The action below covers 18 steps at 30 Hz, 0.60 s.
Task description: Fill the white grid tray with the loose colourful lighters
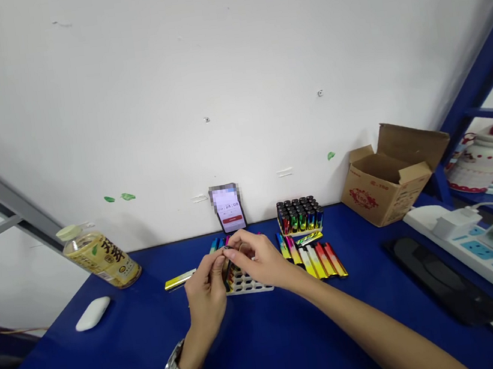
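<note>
My left hand (206,289) and my right hand (259,261) meet at the middle of the blue table. Pinched upright between my left thumb and fingers is a slim dark tube (228,271); its exact kind is unclear. My right thumb and fingers close on its upper end, hiding much of it. Under and behind the hands stands a white perforated tray (250,284) with shiny coloured tubes, partly covered. Right of it lie several loose metallic tubes (314,262) in red, white, gold, blue and pink. A gold and silver tube (180,280) rests left of my hands.
A rack of black-topped tubes (299,215) stands near the wall. A phone (229,210) with a timer leans behind my hands. An open cardboard box (377,194), dark phone (443,279) and power strip (477,251) are right; a drink bottle (102,258) and white case (93,313) left.
</note>
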Each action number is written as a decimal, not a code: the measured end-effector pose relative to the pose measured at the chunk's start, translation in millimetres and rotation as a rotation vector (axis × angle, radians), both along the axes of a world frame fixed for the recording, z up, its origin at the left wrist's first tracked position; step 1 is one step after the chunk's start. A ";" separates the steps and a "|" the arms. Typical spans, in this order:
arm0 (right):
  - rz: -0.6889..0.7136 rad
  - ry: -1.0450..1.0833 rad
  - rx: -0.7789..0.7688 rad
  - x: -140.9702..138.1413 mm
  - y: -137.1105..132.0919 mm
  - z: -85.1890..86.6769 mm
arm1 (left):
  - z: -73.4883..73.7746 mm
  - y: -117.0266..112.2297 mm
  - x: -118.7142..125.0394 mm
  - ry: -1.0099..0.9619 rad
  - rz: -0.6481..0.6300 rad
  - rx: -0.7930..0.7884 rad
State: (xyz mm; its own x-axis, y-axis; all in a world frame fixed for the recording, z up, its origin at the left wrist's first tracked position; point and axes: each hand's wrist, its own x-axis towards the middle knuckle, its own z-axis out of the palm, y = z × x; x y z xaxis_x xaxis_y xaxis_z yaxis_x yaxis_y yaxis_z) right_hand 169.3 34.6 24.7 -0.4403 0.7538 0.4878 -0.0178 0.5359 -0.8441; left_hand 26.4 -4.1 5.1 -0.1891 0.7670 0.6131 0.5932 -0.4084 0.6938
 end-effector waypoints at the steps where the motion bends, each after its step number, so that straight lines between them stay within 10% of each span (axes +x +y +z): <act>1: -0.011 -0.005 0.029 0.8 0.7 -0.7 | 1.5 -0.7 -1.0 0.075 0.001 0.035; 7: -0.071 -0.070 0.157 11.9 13.5 -18.4 | 3.7 5.1 -20.8 0.351 0.236 0.175; 18: -0.234 -0.764 0.491 4.7 13.4 -32.8 | 1.5 -8.3 -38.6 1.020 0.539 -0.582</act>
